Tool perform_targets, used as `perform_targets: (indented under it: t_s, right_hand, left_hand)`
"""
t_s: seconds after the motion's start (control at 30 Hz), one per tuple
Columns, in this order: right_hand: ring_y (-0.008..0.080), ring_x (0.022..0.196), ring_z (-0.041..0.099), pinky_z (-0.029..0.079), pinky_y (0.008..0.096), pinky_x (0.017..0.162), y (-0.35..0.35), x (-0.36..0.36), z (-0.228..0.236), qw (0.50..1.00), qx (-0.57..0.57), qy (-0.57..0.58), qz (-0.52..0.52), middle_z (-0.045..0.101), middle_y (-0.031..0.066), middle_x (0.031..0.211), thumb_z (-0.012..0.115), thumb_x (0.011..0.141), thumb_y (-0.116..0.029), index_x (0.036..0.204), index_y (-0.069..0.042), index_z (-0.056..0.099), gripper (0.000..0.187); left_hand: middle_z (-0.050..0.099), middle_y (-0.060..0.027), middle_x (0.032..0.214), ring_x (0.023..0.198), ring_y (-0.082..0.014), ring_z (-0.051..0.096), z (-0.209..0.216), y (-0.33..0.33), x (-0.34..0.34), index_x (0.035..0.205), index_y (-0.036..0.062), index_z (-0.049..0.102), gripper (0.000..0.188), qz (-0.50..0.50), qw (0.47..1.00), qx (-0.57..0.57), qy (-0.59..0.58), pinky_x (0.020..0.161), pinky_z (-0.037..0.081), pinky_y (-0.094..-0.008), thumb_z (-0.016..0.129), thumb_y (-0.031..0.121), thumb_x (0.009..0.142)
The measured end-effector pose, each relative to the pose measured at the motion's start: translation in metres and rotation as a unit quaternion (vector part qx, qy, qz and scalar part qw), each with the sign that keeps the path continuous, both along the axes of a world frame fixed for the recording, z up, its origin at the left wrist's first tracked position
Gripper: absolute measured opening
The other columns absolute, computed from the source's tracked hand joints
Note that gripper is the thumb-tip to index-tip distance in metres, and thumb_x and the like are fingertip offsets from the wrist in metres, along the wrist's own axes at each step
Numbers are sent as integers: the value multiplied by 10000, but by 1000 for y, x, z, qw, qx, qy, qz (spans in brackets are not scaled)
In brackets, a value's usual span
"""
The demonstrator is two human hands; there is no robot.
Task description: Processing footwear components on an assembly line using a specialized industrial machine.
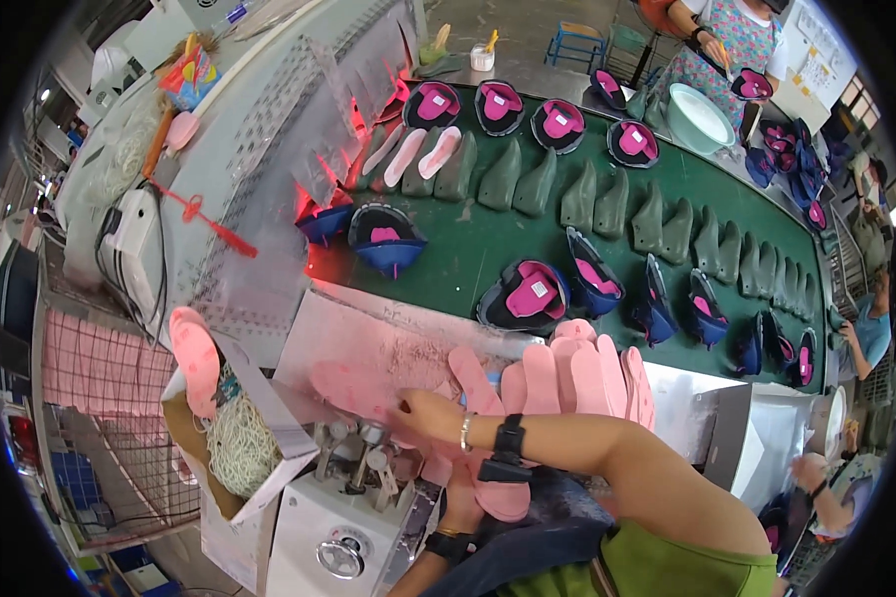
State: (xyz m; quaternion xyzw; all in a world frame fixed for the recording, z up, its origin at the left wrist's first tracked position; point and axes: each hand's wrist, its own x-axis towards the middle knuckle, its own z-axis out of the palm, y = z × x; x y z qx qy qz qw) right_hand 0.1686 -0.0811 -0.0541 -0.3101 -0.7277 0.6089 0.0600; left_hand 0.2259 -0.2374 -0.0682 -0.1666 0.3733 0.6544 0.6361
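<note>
Leaning over a white bench machine (304, 542), a person is gripping one end of a pink insole (351, 387) in the right hand (425, 413), the piece blurring as it is hanging just above the machine's metal fittings (371, 438). The left hand (460, 505) is working lower down, beside the machine and against another pink piece (503, 500); whether its fingers are closing on that piece or merely resting on it, one cannot tell. The closest hazard is probably sitting at the fittings: if they are turning, which the blur and the crowding are not letting anyone confirm, fingertips or the loose bracelet (465, 432) could be catching there. With the right hand holding only one end, the flexible insole could be drooping or twisting and meeting the metal askew. A row of insoles (541, 378) is standing packed just beyond the right forearm, where a brushing sleeveless elbow could be toppling it. To the left, a carton (287, 423) is holding a tangle of pale string (239, 453), with a loose insole (195, 363) leaning up from it; a knock could be sending that insole down.
</note>
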Motion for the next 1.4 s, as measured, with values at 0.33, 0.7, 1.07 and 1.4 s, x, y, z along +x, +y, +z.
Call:
perform_targets:
  t_s: [0.33, 0.7, 1.07, 1.4]
  right_hand:
    - [224, 495, 668, 495, 333, 377, 247, -37, -43, 946, -44, 114, -300, 628, 152, 700, 466, 1028, -170, 1079, -7, 426, 175]
    - [195, 700, 607, 516, 350, 672, 267, 18, -53, 986, -97, 100, -88, 702, 99, 842, 671, 888, -160, 968, -15, 694, 168]
    - [273, 833, 639, 502, 417, 715, 55, 120, 6, 987, -91, 91, 93, 660, 142, 921, 636, 930, -258, 1183, -2, 571, 366]
    - [356, 900, 650, 522, 457, 780, -17, 23, 11, 991, 86, 59, 82, 658, 198, 1033, 626, 878, -174, 1200, -5, 559, 370]
  left_hand:
    - [640, -116, 1180, 1083, -256, 650, 1, 78, -7, 1258, 25, 539, 385, -83, 982, -169, 35, 964, 534, -403, 461, 322, 1026]
    - [617, -72, 1215, 1129, -210, 613, 40, 98, -17, 1288, 38, 530, 368, -28, 990, -107, 85, 988, 512, -363, 471, 312, 1049]
    - [588, -75, 1336, 1223, -199, 565, 17, 34, 53, 1445, 79, 444, 538, 95, 994, -54, 3, 1056, 462, -358, 371, 464, 1076]
    - [629, -143, 1264, 1121, -323, 611, -12, -38, 46, 1322, 55, 543, 552, -70, 990, 97, -81, 1004, 475, -503, 369, 458, 986]
